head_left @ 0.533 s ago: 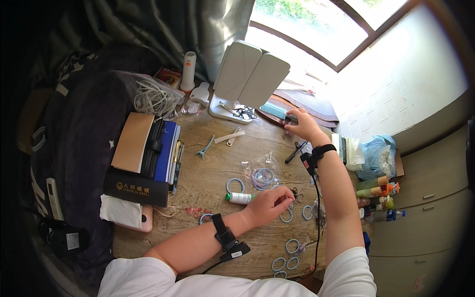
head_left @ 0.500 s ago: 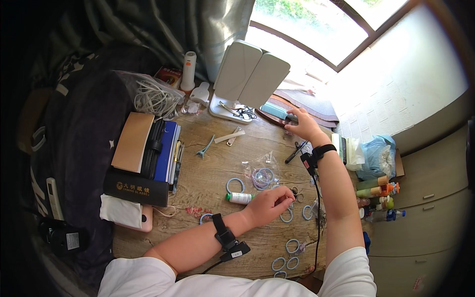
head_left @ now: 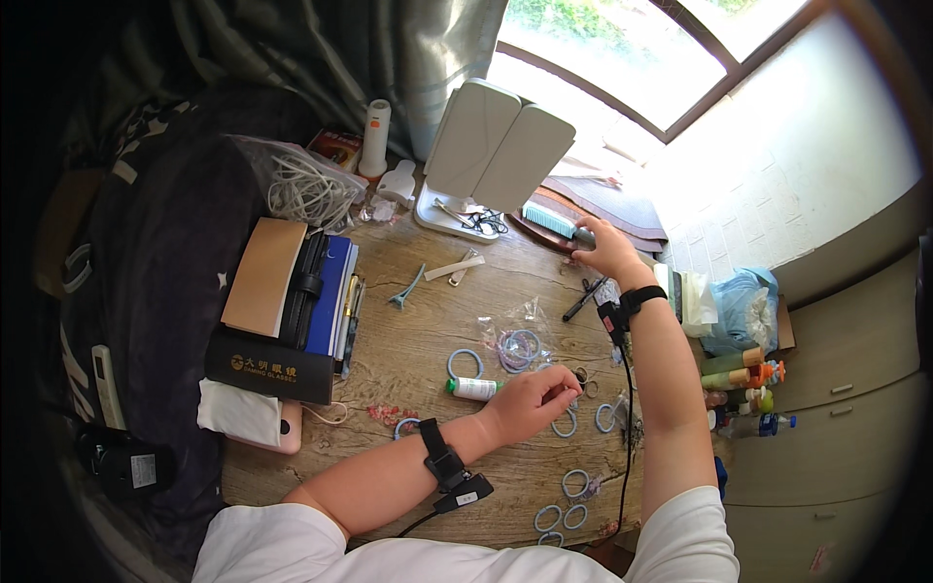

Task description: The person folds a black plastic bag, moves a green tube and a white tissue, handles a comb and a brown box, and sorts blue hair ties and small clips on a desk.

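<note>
My right hand [head_left: 606, 250] reaches to the far side of the wooden table [head_left: 505, 476] and is closed around the handle of a teal hairbrush [head_left: 550, 221], which lies beside the white folding mirror [head_left: 498, 148]. My left hand [head_left: 531, 400] rests near the table's middle, its fingers pinched over a small blue ring [head_left: 565, 424]. A small white and green bottle [head_left: 475, 389] lies just left of that hand. Several more blue rings [head_left: 573, 483] are scattered nearby, and a clear bag of hair ties [head_left: 519, 345] lies above the left hand.
A stack with a tan case, a black pouch and a blue book [head_left: 292, 296] sits at the left. A bundle of white cable [head_left: 306, 189] and a white tube [head_left: 374, 138] stand at the back. A black pen [head_left: 584, 300] lies near my right wrist. Bottles [head_left: 743, 374] crowd the right edge.
</note>
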{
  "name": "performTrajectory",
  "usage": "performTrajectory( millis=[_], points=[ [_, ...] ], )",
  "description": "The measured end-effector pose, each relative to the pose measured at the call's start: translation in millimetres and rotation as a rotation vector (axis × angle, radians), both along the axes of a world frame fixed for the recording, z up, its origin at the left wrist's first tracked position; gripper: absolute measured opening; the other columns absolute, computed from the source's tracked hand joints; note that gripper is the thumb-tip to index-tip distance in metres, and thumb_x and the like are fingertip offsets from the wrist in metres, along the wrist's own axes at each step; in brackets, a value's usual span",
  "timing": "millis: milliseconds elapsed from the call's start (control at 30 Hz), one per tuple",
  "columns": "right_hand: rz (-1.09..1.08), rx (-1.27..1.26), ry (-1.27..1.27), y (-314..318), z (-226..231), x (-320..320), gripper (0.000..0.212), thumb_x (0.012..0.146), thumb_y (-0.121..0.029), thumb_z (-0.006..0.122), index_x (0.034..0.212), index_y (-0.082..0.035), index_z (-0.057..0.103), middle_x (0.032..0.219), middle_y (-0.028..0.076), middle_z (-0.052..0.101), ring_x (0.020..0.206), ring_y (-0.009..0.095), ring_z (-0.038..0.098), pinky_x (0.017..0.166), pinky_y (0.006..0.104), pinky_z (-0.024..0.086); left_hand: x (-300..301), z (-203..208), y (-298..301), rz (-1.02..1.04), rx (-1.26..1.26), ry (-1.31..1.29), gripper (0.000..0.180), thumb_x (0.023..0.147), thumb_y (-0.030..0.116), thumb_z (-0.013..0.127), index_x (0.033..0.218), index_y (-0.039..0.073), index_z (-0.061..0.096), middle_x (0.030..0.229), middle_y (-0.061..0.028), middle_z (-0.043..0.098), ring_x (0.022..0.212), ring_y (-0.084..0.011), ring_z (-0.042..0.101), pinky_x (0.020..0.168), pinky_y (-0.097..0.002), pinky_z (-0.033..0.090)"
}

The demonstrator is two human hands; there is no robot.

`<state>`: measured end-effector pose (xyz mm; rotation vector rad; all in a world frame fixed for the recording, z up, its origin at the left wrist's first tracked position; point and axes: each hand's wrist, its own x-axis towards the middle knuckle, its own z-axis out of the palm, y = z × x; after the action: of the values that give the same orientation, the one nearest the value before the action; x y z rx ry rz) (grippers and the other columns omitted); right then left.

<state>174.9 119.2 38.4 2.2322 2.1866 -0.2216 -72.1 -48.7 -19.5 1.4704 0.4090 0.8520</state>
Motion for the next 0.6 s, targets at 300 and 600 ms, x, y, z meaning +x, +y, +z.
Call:
performTrajectory(
  millis=[300, 600],
  points=[
    [0.048, -0.017, -0.028, 0, -6, 0, 0.055, 0.08, -0.021, 0.067, 0.133, -0.02, 0.051, 0.132, 0.012, 0.053, 0.123, 0.029, 0.048, 0.102, 0.0368, 0.041, 0, 1, 0, 0.003, 0.009, 0.006, 0.011, 0.092, 0.014, 0.057, 0.098, 0.004, 0.059, 0.071, -0.0014, 0.055, 0.061, -0.0084, 0.049, 0.057, -0.0247, 0.042],
    [0.175, 0.064, -0.264, 2, -26, 1, 0.062, 0.083, -0.016, 0.052, 0.143, -0.021, 0.039, 0.141, 0.018, 0.042, 0.131, 0.032, 0.04, 0.108, 0.0383, 0.035, 1, 2, 0, 0.015, 0.015, -0.002, 0.011, 0.092, 0.014, 0.057, 0.097, 0.004, 0.059, 0.071, -0.0018, 0.056, 0.061, -0.0087, 0.05, 0.057, -0.025, 0.042]
  ],
)
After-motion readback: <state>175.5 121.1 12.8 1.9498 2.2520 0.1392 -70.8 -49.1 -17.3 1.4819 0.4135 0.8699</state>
